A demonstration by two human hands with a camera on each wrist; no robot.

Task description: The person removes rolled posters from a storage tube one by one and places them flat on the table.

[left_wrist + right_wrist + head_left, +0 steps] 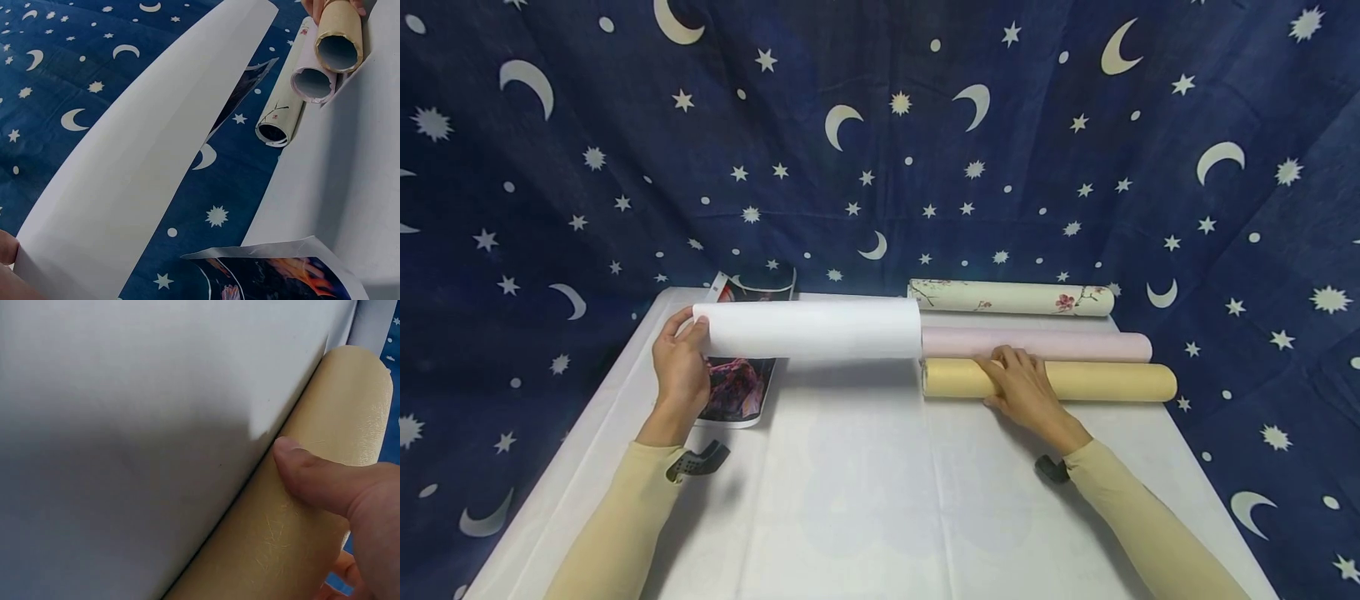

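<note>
My left hand (681, 362) pinches the left end of a white paper roll (808, 330), held above the back left of the table; in the left wrist view only fingertips (9, 249) show beside the white roll (147, 137). Over on the right, my right hand (1022, 387) grips a yellow wallpaper roll (1108, 381) lying on the table. The thumb (312, 475) lies along its near side in the right wrist view. Behind the yellow roll lies a pale pink roll (1075, 343), and farther back a cream roll with red flowers (1011, 297).
A dark printed poster (737, 392) with curled edges lies beneath the white roll, partly hidden by it. White cloth covers the table (850, 492). A blue curtain (880, 142) with moons and stars hangs behind and on both sides.
</note>
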